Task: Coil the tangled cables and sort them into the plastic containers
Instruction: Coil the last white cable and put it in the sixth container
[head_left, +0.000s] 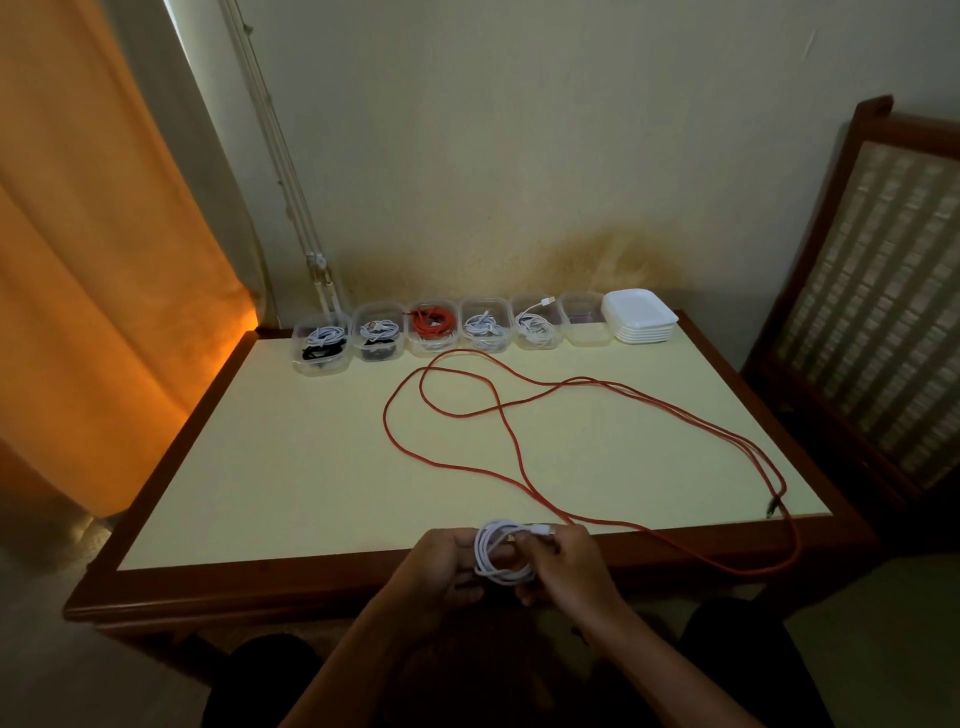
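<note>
A coiled white cable (503, 555) is held over the table's front edge. My left hand (441, 564) grips the coil's left side, and my right hand (563, 564) pinches its right side near the plug end. A long red cable (519, 415) lies in loose loops across the table, and part of it hangs over the front right edge. Along the far edge stands a row of clear plastic containers (378, 332). Several hold coiled cables: white and black ones, a red one (435, 322), more white ones. The rightmost container (587, 327) looks empty.
A stack of white lids (640, 316) sits at the right end of the row. The cream table (260, 467) has a dark wood rim. A wooden chair (872, 291) stands to the right, an orange curtain (93, 260) to the left.
</note>
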